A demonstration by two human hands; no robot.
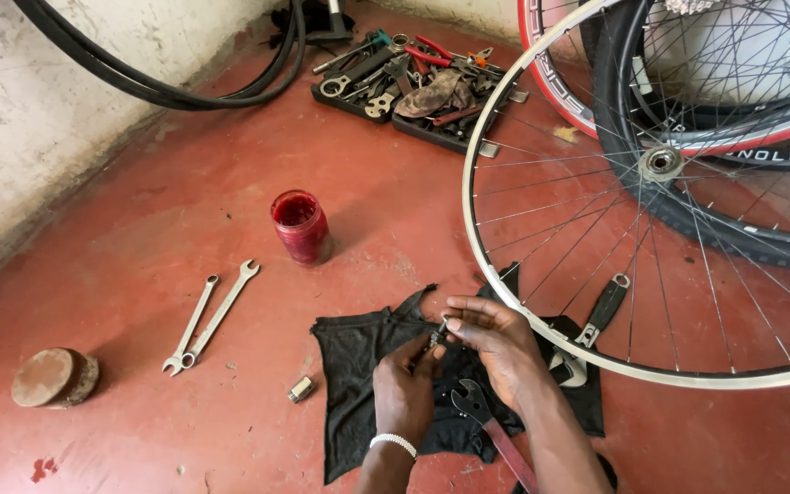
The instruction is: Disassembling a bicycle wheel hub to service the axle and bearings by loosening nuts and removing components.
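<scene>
We pinch a small dark metal axle piece (435, 337) between both hands: left hand (406, 389) gripping its lower end, right hand (496, 340) its upper tip. Its long axis slants up and to the right, and the black cloth (358, 366) lies just beneath our fingers.

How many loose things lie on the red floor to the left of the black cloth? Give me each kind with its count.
Spanners: 2
Red jar: 1
Round wooden block: 1
Small metal piece: 1
Total: 5
</scene>
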